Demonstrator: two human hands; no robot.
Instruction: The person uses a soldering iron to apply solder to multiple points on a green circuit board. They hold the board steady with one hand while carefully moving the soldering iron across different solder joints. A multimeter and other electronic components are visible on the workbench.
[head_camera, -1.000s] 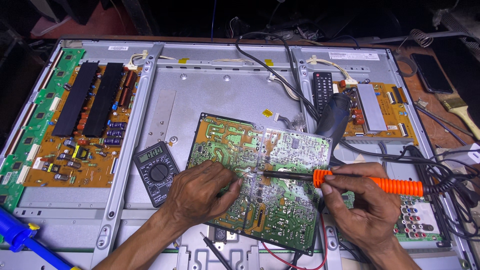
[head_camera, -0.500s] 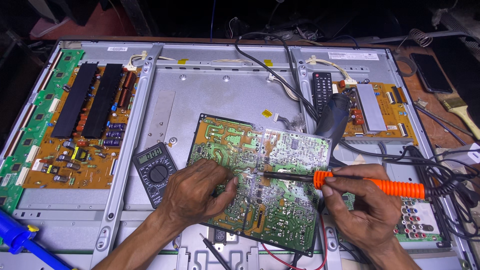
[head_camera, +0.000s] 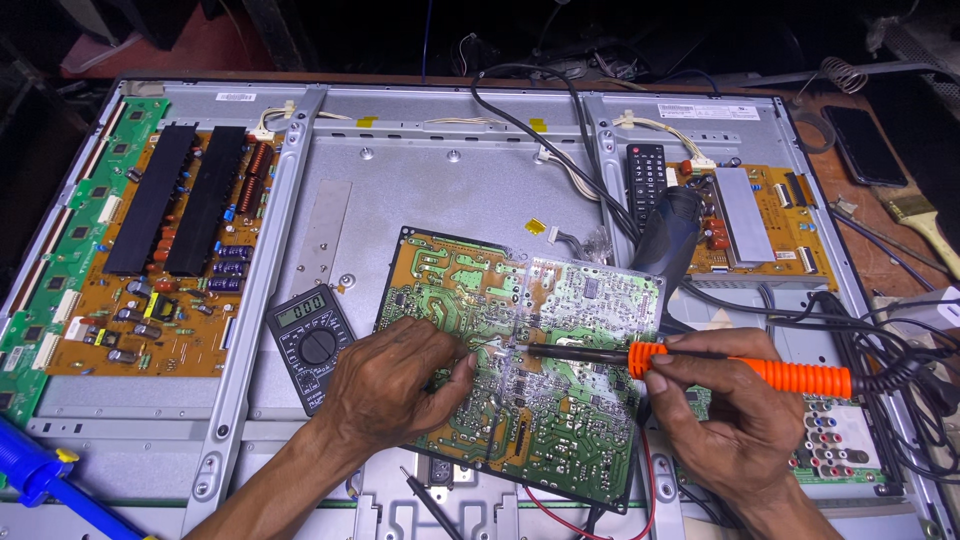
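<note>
A green circuit board (head_camera: 560, 300) lies solder side up on the open metal back of a flat screen (head_camera: 430, 180). My left hand (head_camera: 395, 385) rests on the board's left part, with thumb and forefinger pinched on a thin solder wire (head_camera: 490, 343). My right hand (head_camera: 730, 410) grips a soldering iron with an orange handle (head_camera: 760, 372). Its dark shaft (head_camera: 575, 353) points left, and the tip meets the wire near the board's middle.
A black multimeter (head_camera: 310, 340) lies left of the board. An orange board with black heat sinks (head_camera: 170, 250) is mounted at the left, another orange board (head_camera: 750, 215) at the right. A remote control (head_camera: 645, 175), black cables (head_camera: 880, 350), a phone (head_camera: 865, 145), a paintbrush (head_camera: 925, 225) and a blue tool (head_camera: 40, 475) lie around.
My left hand's fingers have shifted slightly on the board while holding the wire at the iron's tip. The right hand and the iron stay almost in place.
</note>
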